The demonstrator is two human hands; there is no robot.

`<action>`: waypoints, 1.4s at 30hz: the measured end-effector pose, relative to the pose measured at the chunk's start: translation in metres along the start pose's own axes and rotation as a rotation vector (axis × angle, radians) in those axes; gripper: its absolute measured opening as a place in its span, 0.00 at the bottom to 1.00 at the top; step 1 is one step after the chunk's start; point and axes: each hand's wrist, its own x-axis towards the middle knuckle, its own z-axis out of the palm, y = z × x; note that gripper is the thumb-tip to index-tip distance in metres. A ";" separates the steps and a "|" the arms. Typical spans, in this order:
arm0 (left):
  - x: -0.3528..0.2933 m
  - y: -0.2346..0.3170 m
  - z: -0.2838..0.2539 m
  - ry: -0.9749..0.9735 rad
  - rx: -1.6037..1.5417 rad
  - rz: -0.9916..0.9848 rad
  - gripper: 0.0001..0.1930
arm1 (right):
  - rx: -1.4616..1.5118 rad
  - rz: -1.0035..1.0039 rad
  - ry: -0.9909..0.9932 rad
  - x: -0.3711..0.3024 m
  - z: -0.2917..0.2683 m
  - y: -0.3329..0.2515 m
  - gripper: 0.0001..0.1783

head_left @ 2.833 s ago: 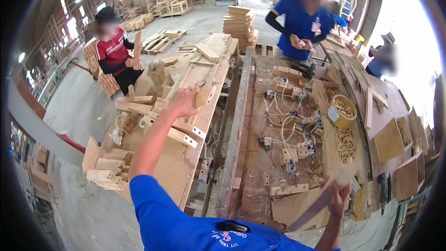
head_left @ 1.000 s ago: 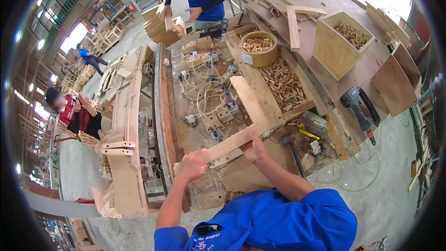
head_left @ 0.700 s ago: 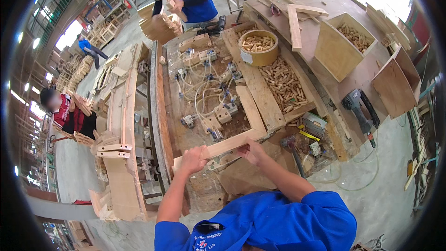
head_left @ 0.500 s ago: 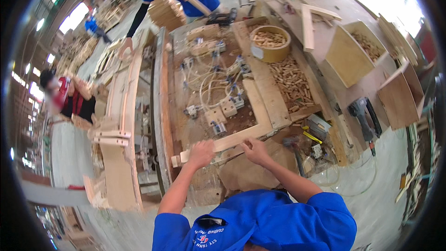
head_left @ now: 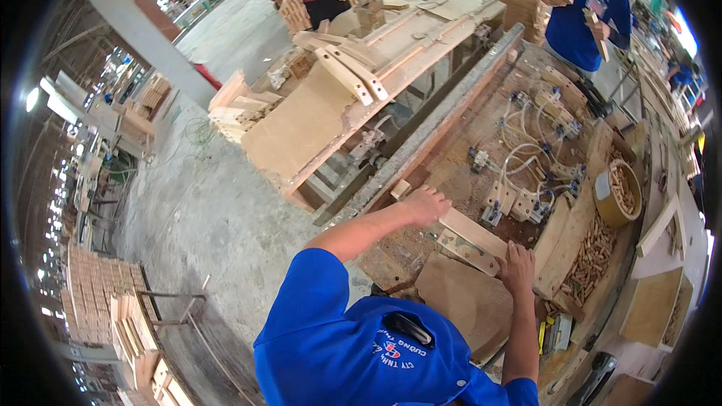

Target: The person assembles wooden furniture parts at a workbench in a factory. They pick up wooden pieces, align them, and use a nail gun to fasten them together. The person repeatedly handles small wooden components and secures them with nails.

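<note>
A pale wooden bar point(head_left: 474, 232) lies along the near side of the workbench point(head_left: 444, 169). My left hand point(head_left: 426, 206) is closed over its left end, next to a small wood block point(head_left: 401, 189). At the bar's right end my right hand point(head_left: 517, 266) grips it, the fingers bent over the wood. Just nearer to me sits a wooden strip with holes point(head_left: 465, 250), partly under the bar. Beyond it are metal clamps with clear air hoses point(head_left: 519, 158).
Loose wooden dowels point(head_left: 589, 265) fill a trough at the right, beside a round tub point(head_left: 618, 192) of more dowels. Left of the bench, another table point(head_left: 301, 131) carries drilled wood pieces point(head_left: 346, 74). A co-worker in blue point(head_left: 583, 15) holds wood pieces across the bench.
My view has swung left, showing more floor and the other table. Both hands remain at the bar; my right hand now closes over it. The co-worker in blue has lifted wood pieces in both hands.
</note>
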 end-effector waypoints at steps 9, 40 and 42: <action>0.016 0.010 0.008 -0.009 0.029 0.094 0.18 | -0.049 0.037 -0.058 -0.009 0.000 -0.009 0.55; 0.151 -0.026 0.017 0.373 -0.528 -0.187 0.20 | -0.153 0.260 0.041 -0.028 0.026 -0.015 0.49; 0.146 -0.029 0.024 0.412 -0.477 -0.204 0.20 | -0.117 0.248 0.062 -0.029 0.025 -0.014 0.49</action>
